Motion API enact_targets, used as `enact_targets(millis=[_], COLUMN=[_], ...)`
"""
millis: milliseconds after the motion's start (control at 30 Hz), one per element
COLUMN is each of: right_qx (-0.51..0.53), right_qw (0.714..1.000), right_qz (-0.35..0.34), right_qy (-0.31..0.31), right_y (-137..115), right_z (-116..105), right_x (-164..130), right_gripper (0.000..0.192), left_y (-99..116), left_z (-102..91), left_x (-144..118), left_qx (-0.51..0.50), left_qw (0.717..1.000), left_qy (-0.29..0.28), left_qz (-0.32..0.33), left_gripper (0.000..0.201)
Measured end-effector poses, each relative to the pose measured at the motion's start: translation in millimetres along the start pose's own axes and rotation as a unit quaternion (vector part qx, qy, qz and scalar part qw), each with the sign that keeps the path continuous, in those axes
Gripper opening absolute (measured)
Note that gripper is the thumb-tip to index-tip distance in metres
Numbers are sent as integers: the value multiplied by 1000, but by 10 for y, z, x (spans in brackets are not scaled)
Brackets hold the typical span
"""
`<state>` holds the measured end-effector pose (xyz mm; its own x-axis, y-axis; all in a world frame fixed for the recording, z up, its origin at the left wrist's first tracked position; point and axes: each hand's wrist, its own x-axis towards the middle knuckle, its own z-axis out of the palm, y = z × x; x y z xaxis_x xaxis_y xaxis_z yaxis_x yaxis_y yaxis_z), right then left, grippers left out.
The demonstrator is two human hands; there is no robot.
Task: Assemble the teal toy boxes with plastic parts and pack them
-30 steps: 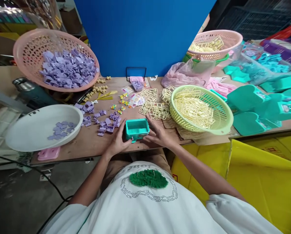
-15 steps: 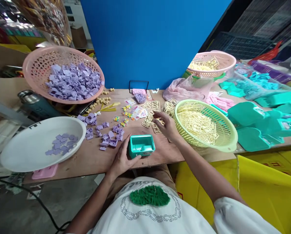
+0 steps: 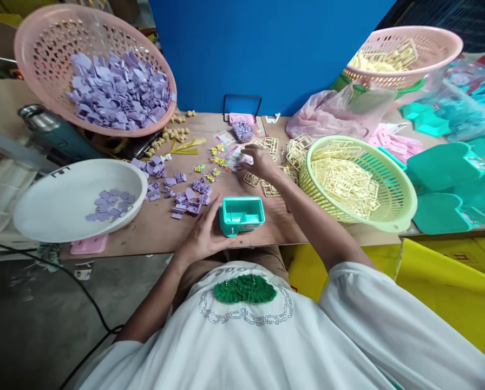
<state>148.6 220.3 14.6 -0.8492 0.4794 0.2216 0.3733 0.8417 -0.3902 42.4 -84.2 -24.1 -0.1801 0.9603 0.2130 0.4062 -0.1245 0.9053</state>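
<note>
While the left hand (image 3: 204, 238) grips the nearly empty teal box (image 3: 241, 215) at lower centre, the right hand (image 3: 259, 161) closes on sticker sheets (image 3: 239, 157) above it, with filling seemingly barely begun.

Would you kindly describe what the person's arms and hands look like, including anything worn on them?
Both hands, left hand and right hand, are bare, without gloves. The forearms are uncovered; a loose short white sleeve covers the right upper arm. No rings, watch or bracelets are visible.
</note>
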Motion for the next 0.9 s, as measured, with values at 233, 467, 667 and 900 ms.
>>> enact_targets(millis=[233, 467, 667, 900], right_qx=[280, 191, 190, 216], right_qw=[946, 976, 980, 968], right_qz=[-45, -42, -41, -67], right_qy=[-159, -90, 35, 104], right_y=[-524, -573, -700, -1176], right_z=[-412, -13, -135, -188], right_x=[-778, -748, -726, -760], right_gripper=[64, 60, 49, 33], left_y=[86, 183, -64, -120], left_z=[191, 46, -468, -631], left_x=[351, 213, -140, -17], left_qx=[26, 87, 292, 220], left_qw=[994, 983, 931, 936], left_qy=[95, 157, 219, 263], left_qz=[-53, -39, 5, 80], left_gripper=[65, 39, 25, 17])
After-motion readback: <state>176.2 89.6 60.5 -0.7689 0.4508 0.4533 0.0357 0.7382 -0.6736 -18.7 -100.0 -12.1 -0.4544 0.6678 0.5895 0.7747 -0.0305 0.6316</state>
